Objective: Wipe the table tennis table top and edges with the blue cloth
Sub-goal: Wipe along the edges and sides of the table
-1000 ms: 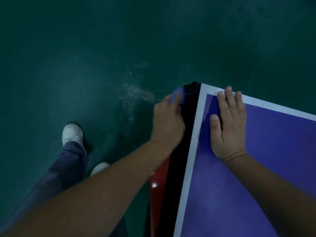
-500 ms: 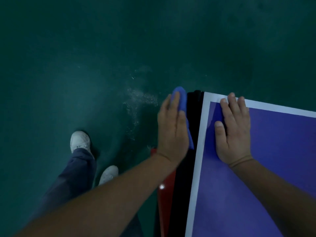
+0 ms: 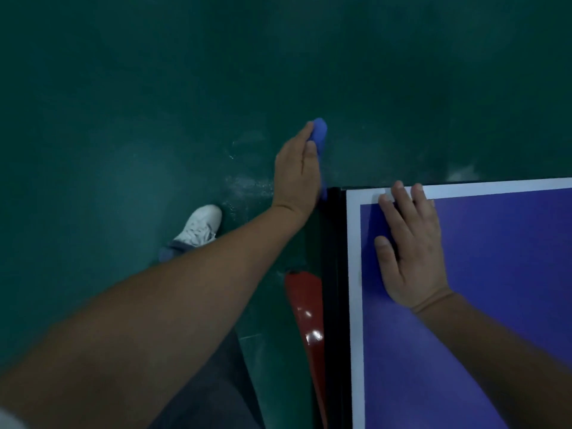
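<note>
Cloth (image 3: pixel 319 133), blue, is pinched in the left hand (image 3: pixel 295 174) between the thumb and nearly straight fingers. It is held over the green floor (image 3: pixel 123 103) just past the table (image 3: pixel 354 305) corner, its lower end beside the black edge. The right hand (image 3: pixel 411 243) lies flat, fingers straight, on the blue top inside that corner.

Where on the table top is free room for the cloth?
Bare: the table top right of the right hand, inside the white line. Crowded: the corner, where that hand lies flat; the left hand holds the cloth just past it.
</note>
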The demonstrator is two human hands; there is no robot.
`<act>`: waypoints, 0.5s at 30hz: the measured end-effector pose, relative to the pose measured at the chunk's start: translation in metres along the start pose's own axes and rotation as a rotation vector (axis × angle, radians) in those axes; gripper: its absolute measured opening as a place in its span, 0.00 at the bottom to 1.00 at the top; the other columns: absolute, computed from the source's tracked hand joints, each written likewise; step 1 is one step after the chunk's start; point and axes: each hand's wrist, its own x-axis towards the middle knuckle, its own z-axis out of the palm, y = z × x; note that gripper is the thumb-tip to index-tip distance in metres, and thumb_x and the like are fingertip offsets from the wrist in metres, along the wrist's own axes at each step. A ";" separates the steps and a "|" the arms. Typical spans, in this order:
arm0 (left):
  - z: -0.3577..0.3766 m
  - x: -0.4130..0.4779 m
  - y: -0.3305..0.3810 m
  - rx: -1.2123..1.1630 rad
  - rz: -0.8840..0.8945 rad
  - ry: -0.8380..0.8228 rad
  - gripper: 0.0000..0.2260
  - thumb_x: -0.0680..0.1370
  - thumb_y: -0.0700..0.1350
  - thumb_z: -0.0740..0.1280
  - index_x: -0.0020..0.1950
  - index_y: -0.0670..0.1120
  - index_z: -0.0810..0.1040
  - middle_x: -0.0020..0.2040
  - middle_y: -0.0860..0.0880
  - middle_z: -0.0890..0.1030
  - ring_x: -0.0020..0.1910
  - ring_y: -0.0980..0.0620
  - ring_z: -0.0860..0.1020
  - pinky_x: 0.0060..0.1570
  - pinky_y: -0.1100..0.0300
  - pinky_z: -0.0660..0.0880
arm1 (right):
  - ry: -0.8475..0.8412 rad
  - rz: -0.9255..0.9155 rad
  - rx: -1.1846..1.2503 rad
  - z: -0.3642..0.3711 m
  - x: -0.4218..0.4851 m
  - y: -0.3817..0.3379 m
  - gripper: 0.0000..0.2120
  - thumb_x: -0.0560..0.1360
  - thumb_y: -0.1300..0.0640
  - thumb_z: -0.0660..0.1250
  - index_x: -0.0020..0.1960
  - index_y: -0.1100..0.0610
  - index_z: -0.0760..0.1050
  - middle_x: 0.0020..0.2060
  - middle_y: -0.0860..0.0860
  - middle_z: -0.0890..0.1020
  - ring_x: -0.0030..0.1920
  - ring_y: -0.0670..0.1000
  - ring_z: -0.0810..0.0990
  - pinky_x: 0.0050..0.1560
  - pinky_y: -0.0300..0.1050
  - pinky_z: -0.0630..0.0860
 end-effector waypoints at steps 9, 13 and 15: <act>-0.022 -0.004 0.031 0.111 -0.063 -0.458 0.22 0.79 0.52 0.61 0.73 0.51 0.73 0.69 0.59 0.73 0.68 0.60 0.72 0.69 0.66 0.65 | 0.036 0.143 0.048 0.001 -0.001 -0.005 0.25 0.83 0.48 0.55 0.77 0.57 0.63 0.78 0.59 0.61 0.80 0.62 0.56 0.77 0.65 0.54; -0.023 0.019 0.046 0.199 -0.147 -0.730 0.17 0.83 0.45 0.63 0.71 0.54 0.74 0.67 0.61 0.74 0.62 0.70 0.73 0.65 0.71 0.65 | 0.078 0.236 0.019 -0.001 -0.001 -0.010 0.26 0.81 0.48 0.58 0.75 0.59 0.66 0.78 0.61 0.62 0.79 0.64 0.56 0.77 0.68 0.53; -0.019 0.029 0.052 0.271 -0.181 -0.863 0.16 0.84 0.46 0.63 0.71 0.58 0.74 0.66 0.63 0.74 0.61 0.73 0.71 0.65 0.74 0.65 | 0.110 0.428 0.002 -0.002 -0.003 -0.016 0.27 0.81 0.46 0.58 0.76 0.59 0.67 0.79 0.61 0.59 0.80 0.64 0.53 0.77 0.68 0.49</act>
